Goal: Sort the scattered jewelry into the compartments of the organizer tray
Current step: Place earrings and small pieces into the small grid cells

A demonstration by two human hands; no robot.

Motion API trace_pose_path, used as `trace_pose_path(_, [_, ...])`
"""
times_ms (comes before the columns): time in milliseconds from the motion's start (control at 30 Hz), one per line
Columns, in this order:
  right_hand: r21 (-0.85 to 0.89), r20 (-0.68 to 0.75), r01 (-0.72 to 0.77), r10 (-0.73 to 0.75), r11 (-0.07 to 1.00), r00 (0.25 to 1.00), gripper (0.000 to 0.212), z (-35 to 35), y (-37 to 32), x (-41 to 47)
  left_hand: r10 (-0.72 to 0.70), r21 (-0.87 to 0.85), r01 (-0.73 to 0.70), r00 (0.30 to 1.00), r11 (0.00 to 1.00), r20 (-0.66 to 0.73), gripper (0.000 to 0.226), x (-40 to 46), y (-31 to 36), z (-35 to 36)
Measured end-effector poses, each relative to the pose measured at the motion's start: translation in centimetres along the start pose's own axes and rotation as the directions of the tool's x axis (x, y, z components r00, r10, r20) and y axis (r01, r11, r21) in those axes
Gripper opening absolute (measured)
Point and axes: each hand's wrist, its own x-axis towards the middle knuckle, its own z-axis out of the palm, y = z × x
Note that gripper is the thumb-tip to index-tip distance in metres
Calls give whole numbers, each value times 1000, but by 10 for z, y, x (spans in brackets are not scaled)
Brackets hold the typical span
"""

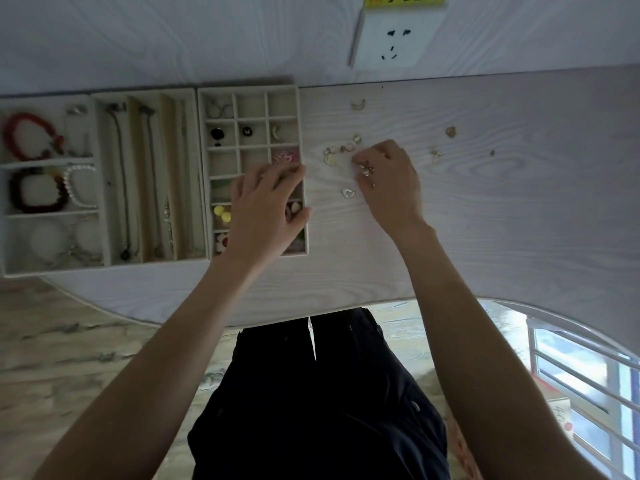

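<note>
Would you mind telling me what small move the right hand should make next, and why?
Probably carry the small gold piece pinched at the right hand leftward to the beige grid organizer tray and drop it into an empty cell, such as the top middle one. The hand is closed on it above the pale wood-grain table, several cells look empty, and the left hand rests over the tray.

Bench (502,202): pale grey-white, wood-grain pattern. Organizer tray (300,133): cream-beige walls and lining. Far-left compartment: red bracelet (27,136); nearer one: dark red bead bracelet (34,192) beside a white pearl bracelet (78,187). Grid section: black pieces (217,134), pink flower piece (284,156), yellow beads (221,213). Loose jewelry (337,152) on bench: gold-toned. Heart charm (347,193): silvery white. Wall socket (394,39): white, under a yellow label (405,0). Trousers (318,393): black.
</note>
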Motion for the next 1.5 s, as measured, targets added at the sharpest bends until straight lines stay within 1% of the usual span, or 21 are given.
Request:
trace_pose_path(67, [-16, -65, -32, 31, 999, 997, 24, -2, 1, -1, -6, -4, 6, 1000, 1000, 6, 53, -1, 0, 0])
trace_pose_path(100, [-26, -82, -20, 18, 999, 996, 25, -2, -1, 0, -9, -6, 9, 1000, 1000, 9, 53, -1, 1, 0])
trace_pose_path(233, [-95, -51, 124, -129, 988, 990, 20, 7, -18, 7, -19, -7, 19, 999, 1000, 34, 53, 0, 2, -2])
trace_pose_path(267, [-101, -35, 140, -144, 985, 989, 19, 11, -22, 10, -23, -5, 24, 999, 1000, 39, 53, 0, 3, -2])
trace_pose_path(333, [-105, -23, 132, -136, 986, 990, 17, 17, -27, 15, -32, 4, 32, 999, 999, 40, 54, 0, 3, -3])
trace_pose_path(467, [-158, -80, 106, -119, 982, 990, 9, 21, -30, 21, -33, 0, 34, 999, 999, 27, 56, 0, 4, -2])
trace_pose_path(567, [-237, -124, 140, -173, 961, 977, 10, 22, -34, 18, -35, -3, 35, 999, 999, 34, 55, 0, 2, -2])
trace_pose_path(600, [-257, -103, 152, -183, 955, 978, 12, 21, -34, 18, -34, -5, 34, 999, 999, 40, 54, 0, 3, -2])
trace_pose_path(700, [-263, 43, 161, -155, 951, 987, 23, 17, -35, 22, -36, -13, 37, 998, 999, 50, 54, 0, 3, -3])
trace_pose_path(767, [-296, 104, 177, -153, 939, 983, 26, 16, -40, 26, -33, -12, 33, 998, 999, 51, 55, 0, 2, -2])
trace_pose_path(900, [-333, 151, 149, -104, 931, 983, 22, 16, -51, 27, -20, -31, 21, 999, 999, 41, 54, -1, 2, -2])
trace_pose_path(967, [-303, 125, 124, -90, 945, 988, 22, 14, -49, 26, -24, -106, 25, 1000, 994, 17, 52, -2, 0, -7])
trace_pose_path(1100, [-105, -35, 132, -136, 986, 990, 25, 11, -43, 20, -118, -247, 92, 989, 965, -93, 39, -6, -19, -26])
trace_pose_path(1167, [42, -120, 153, -147, 987, 982, 20, 8, -46, 17, -191, -262, 151, 973, 953, -133, 32, -11, -36, -32])
trace_pose_path(1233, [179, -225, 214, -172, 960, 959, 18, 6, -57, 18, -261, -229, 223, 953, 948, -152, 30, -15, -55, -36])
trace_pose_path(1267, [225, -247, 236, -178, 945, 952, 17, 8, -66, 21, -294, -207, 260, 943, 943, -158, 30, -17, -65, -36])
trace_pose_path(1300, [264, -244, 243, -179, 933, 953, 18, 10, -75, 25, -323, -189, 293, 934, 937, -155, 30, -17, -71, -37])
trace_pose_path(1367, [305, -183, 220, -170, 927, 968, 18, 18, -92, 35, -365, -165, 341, 920, 925, -144, 32, -16, -79, -36])
trace_pose_path(1433, [282, -87, 188, -171, 941, 981, 14, 28, -104, 46, -381, -160, 360, 915, 919, -130, 32, -12, -82, -36])
trace_pose_path(1500, [216, -19, 190, -191, 958, 981, 12, 37, -108, 54, -390, -165, 372, 915, 913, -100, 34, -8, -84, -36])
